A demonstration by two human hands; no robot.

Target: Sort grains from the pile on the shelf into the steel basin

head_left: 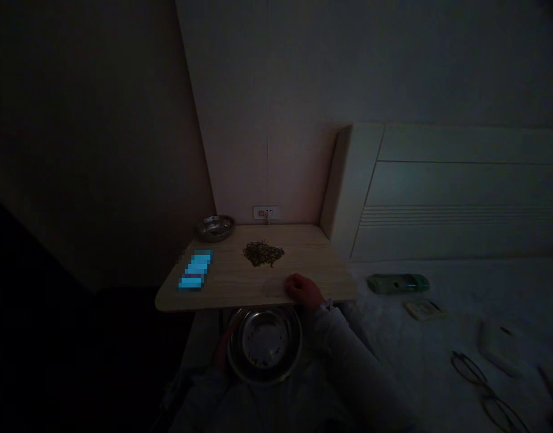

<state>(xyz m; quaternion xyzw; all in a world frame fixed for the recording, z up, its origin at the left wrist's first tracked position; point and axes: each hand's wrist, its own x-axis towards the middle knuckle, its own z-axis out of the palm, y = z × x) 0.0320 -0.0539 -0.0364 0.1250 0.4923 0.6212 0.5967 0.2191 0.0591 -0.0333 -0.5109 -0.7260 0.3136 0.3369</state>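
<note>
A loose pile of small greenish-brown bits (262, 253) lies spread about midway between the left and right edges of the worktop (317, 252), a little closer to the far edge than the near one. My right hand (303, 290) rests at the near edge, toward the near right corner, with its fingers curled inward; I cannot tell how tightly they close or whether they have hold of anything (the light is very dim). Just below the near edge is a wide metal basin (264, 380), tilted toward me, with a few dark specks inside. My left hand (223, 347) is against the basin's left side, but shadow covers its fingers, so I cannot tell how far open it is. A smaller metal bowl (225, 233) sits at the far left corner, and a glowing screen (196, 270), blurred into blocks, lies near the left edge. Beyond the far edge, a wall socket (264, 212) has something plugged in. To the right, on the bed (384, 331), lie a long green object (398, 283), a small pale item (424, 310) and a pair of glasses (486, 390).
</note>
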